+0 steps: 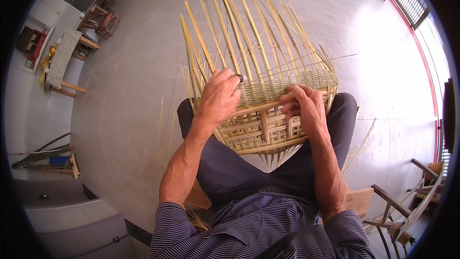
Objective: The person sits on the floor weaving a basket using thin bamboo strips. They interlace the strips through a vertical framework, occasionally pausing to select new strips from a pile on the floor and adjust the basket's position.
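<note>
A partly woven bamboo basket (266, 126) rests across my lap between the knees. Its open lattice wall faces me, and a band of fine dense weave (269, 88) runs above the split-bamboo rail. Tall bamboo stakes (248, 36) stand up from that band, pointing away from me. At the left part of the band is my left hand (219, 95), fingers curled by the stakes, with a dark band on one finger; whether it grips a strand is hidden. My right hand (303, 106) hovers or rests at the band's right part, fingers bent and slightly blurred. Thin loose strands (323, 59) stick out at the right.
Long bamboo strips (359, 147) lie on the floor right of my knee. A wooden chair or frame (391, 201) stands at lower right. Far left are a table (64, 57) and wooden chairs (104, 21). Poles (46, 154) lie at the left wall.
</note>
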Demonstrator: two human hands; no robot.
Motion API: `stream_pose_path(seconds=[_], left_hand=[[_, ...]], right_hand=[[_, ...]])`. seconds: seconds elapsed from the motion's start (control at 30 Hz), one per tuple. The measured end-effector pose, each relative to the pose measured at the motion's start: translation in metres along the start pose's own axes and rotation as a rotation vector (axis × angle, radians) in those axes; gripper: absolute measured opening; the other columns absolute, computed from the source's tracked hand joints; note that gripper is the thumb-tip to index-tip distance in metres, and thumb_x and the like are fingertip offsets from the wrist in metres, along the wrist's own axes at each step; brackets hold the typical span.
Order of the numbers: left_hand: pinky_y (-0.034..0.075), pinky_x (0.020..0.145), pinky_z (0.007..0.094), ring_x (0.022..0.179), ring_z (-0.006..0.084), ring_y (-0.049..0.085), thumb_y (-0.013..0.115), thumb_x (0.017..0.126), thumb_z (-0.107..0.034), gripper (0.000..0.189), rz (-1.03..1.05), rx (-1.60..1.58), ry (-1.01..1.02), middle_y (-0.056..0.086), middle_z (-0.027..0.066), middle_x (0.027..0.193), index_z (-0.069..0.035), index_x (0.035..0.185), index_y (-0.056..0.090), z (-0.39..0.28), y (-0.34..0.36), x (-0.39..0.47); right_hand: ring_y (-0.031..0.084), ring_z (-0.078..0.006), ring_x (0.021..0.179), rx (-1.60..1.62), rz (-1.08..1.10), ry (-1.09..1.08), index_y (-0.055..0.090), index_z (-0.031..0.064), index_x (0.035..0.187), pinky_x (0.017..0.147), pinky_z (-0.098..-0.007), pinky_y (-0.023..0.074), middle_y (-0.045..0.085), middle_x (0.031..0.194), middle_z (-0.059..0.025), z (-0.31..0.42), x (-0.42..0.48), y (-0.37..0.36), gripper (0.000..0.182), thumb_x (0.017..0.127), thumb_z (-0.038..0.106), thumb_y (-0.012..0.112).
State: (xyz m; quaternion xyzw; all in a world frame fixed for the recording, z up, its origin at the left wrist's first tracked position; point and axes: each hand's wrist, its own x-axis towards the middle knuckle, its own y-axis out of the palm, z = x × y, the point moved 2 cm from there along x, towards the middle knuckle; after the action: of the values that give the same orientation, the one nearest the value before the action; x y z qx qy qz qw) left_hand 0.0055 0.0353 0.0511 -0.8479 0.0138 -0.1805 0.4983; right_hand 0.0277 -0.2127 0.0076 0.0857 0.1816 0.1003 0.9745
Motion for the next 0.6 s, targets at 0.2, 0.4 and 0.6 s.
stream_pose_path(seconds=[0.2,0.4,0.6], left_hand=[[0.046,0.084,0.0394,0.09,0.0314,0.054,0.044,0.077,0.011,0.05,0.078,-0.11,0.064,0.051,0.0129,0.087,-0.003,0.118,0.069,0.009,-0.005,0.002],[0.046,0.08,0.0376,0.085,0.0297,0.054,0.04,0.075,0.012,0.051,0.185,-0.211,0.032,0.05,0.0133,0.086,-0.002,0.114,0.07,0.016,-0.013,0.01],[0.049,0.083,0.0337,0.088,0.0268,0.058,0.035,0.072,0.014,0.054,0.339,-0.281,0.002,0.056,0.015,0.093,0.003,0.112,0.07,0.026,-0.014,0.02]], right_hand=[[0.071,-0.0197,0.088,0.349,0.025,-0.33,0.062,-0.0026,0.125,0.08,-0.0323,0.0608,0.07,0.104,-0.0145,0.008,0.022,0.01,0.036,0.104,0.026,0.055],[0.071,-0.0292,0.092,0.427,0.214,-0.418,0.059,-0.0128,0.109,0.082,-0.0401,0.0624,0.068,0.098,-0.0208,0.051,0.046,0.024,0.03,0.104,0.015,0.049],[0.074,-0.0213,0.074,-0.454,0.51,-0.391,0.069,-0.0076,0.1,0.07,-0.0314,0.0634,0.073,0.091,-0.0163,0.11,0.139,0.052,0.026,0.092,0.016,0.062]])
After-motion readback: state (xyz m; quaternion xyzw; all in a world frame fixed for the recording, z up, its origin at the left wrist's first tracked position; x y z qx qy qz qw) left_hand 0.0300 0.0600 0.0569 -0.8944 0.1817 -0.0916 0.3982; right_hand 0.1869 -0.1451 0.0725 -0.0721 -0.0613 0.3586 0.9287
